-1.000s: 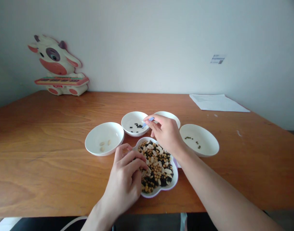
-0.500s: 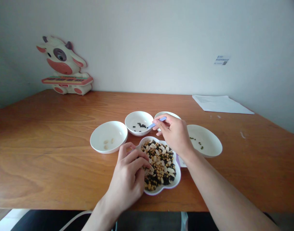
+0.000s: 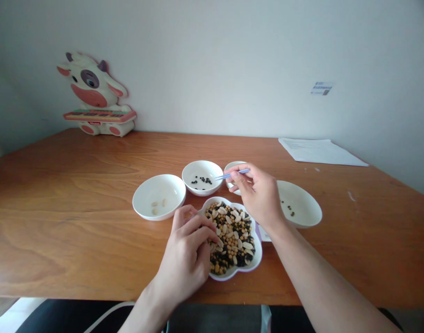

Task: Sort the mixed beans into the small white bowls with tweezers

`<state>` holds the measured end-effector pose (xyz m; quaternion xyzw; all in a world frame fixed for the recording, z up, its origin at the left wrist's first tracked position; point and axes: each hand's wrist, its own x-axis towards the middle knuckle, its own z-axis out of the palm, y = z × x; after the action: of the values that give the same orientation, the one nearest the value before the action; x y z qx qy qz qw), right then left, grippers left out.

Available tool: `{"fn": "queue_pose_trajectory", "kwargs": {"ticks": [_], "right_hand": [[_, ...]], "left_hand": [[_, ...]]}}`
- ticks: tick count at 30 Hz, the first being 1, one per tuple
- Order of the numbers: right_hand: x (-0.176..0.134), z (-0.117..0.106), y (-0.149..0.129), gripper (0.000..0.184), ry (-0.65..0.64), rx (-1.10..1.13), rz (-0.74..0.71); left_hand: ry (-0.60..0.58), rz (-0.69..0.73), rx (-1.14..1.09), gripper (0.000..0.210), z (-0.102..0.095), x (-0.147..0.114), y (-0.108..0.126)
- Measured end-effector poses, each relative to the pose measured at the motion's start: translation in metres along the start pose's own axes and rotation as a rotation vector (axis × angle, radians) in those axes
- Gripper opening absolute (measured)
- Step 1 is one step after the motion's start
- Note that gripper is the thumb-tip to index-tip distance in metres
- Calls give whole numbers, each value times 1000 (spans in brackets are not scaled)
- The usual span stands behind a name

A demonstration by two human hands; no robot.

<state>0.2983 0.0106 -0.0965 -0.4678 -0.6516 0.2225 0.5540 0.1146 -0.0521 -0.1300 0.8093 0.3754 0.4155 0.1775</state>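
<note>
1 black-bean bowl (image 3: 205,169) just L of R hand (image 3: 258,196) (nearer), tweezers (image 3: 221,177) pinched ~L-R; L hand (image 3: 187,252) half-curled over tray (image 3: 256,260), grip unclear tbh.

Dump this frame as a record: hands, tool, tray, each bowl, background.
right hand: pinching purple tool
tool tip: over back-left bowl
left hand: at left side of tray, fingers curled over it
tray contents: mixed beans and peanuts
left bowl: three pale pieces
back-left bowl: several black beans
back-right bowl: contents hidden by right hand
right bowl: few small dark beans
background: cow toy, papers, wall label
</note>
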Motion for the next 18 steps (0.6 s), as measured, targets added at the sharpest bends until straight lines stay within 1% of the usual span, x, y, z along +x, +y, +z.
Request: {"fn": "queue_pose_trajectory", "kwargs": {"ticks": [2,4,5,6,10,12,14,18], "right_hand": [[-2,-6,-7,19,47,3,-40],[-4,-14,-14,19,52,-40,-67],[-6,-19,-18,20,12,-77,-70],[-8,-23,-21,21,-53,-138,-62],[-14,-37,-29,21,-387,-351,-19],[-16,-41,-29,19,-508,-404,7],[-17,-45,-29,19,-576,-428,27],[-19,-54,-28,17,-587,-463,46]], "left_hand": [[0,-1,-1,34,0,0,0],[-1,-4,-2,35,0,0,0],[-1,-6,0,35,-1,0,0],[-3,-6,1,35,-1,0,0],[-9,-8,3,34,-1,1,0],[-12,-16,-1,33,-1,2,0],[-17,-19,-6,33,-1,2,0],[-27,-13,-8,34,-1,2,1]]}}
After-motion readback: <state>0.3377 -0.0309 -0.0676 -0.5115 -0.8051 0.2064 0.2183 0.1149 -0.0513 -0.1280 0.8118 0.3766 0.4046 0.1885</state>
